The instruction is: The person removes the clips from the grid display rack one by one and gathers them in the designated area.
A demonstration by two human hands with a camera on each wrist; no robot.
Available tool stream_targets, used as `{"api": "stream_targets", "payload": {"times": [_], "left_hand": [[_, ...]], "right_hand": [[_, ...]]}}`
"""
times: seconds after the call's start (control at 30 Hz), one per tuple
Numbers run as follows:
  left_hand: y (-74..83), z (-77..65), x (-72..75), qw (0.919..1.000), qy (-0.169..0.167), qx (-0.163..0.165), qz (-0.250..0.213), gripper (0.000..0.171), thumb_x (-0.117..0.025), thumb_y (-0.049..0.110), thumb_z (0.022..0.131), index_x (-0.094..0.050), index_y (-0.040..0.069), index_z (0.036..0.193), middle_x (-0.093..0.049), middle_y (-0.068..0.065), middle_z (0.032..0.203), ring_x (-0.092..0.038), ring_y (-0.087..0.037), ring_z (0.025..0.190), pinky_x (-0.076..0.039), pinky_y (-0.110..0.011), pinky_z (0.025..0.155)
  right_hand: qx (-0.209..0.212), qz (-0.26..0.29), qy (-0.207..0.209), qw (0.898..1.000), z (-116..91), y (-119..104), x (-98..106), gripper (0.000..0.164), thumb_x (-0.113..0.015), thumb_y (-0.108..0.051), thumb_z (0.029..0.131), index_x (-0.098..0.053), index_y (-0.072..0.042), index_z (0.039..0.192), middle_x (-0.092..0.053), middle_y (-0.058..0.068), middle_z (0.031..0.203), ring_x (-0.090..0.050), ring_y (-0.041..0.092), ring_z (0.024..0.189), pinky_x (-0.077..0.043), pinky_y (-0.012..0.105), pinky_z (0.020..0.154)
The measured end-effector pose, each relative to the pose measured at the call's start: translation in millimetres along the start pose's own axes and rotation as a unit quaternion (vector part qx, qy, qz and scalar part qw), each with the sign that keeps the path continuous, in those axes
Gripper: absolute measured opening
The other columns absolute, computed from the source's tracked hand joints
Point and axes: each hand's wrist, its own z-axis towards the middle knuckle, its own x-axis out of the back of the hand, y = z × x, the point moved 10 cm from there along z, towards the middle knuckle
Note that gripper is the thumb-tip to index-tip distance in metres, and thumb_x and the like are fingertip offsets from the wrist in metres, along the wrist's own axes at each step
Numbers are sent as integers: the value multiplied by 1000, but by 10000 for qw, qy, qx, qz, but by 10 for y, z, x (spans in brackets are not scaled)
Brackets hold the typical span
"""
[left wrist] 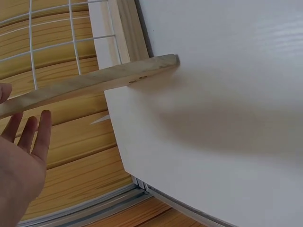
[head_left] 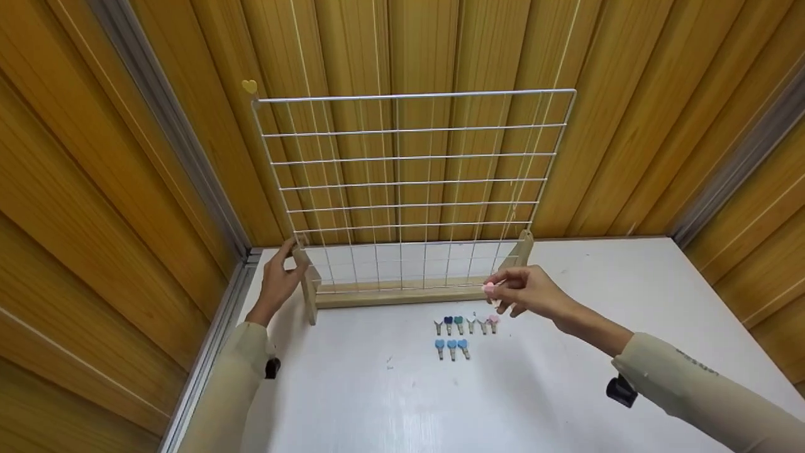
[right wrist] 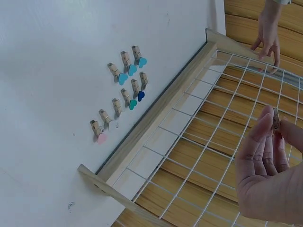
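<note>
A white wire grid (head_left: 409, 184) stands upright in a wooden stand on a white table. My left hand (head_left: 280, 286) holds the stand's left side piece (left wrist: 94, 78), thumb on one face and fingers on the other. Between its thumb and index finger, my right hand (head_left: 534, 292) pinches a small clothespin (right wrist: 276, 120) with a pink heart, raised near the grid's lower right part. Its other fingers bend loosely below. At the grid's top left corner sits a yellow heart clothespin (head_left: 249, 87).
On the table before the stand lie two rows of small wooden clothespins. The nearer row has light blue hearts (head_left: 452, 345); the farther includes a dark blue heart (head_left: 448, 320), a green heart (head_left: 458, 320) and a pink heart (head_left: 494, 319). Wood-patterned walls (head_left: 629, 126) surround the table.
</note>
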Motion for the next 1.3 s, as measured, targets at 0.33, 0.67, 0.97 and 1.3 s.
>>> {"api": "stream_targets", "payload": {"times": [0.33, 0.67, 0.97, 1.3], "left_hand": [[-69, 14, 43, 9949, -608, 342, -733, 57, -51, 25, 109, -32, 16, 162, -37, -19, 163, -41, -40, 147, -46, -56, 112], [-80, 51, -25, 9898, -833, 328, -1104, 55, -42, 28, 112, -25, 20, 164, -34, -19, 165, -35, -38, 151, -42, -54, 115], [-189, -66, 9, 9880, -992, 566, -1036, 60, -34, 36, 113, -12, 22, 166, -21, -16, 170, -26, -38, 155, -37, -54, 119], [-138, 15, -70, 9895, -1022, 464, -911, 60, -31, 41, 113, -11, 23, 166, -28, -15, 168, -28, -38, 155, -38, -53, 118]], "right_hand": [[-135, 88, -89, 9998, 134, 358, -129, 40, -70, -26, 99, -65, 5, 123, -78, 6, 96, -72, 10, 76, -58, 24, 66], [-419, 274, -207, 9985, 255, 809, -286, 39, -71, -24, 98, -66, 7, 122, -77, 4, 89, -70, 8, 72, -58, 22, 65], [-690, 746, -269, 9945, 297, 1385, -637, 34, -71, -20, 98, -67, 7, 117, -78, 6, 91, -71, 7, 69, -57, 21, 62], [-538, 660, 227, 9961, 324, 1571, -523, 34, -70, -17, 98, -65, 11, 117, -70, 9, 99, -73, 13, 73, -60, 26, 63]]}}
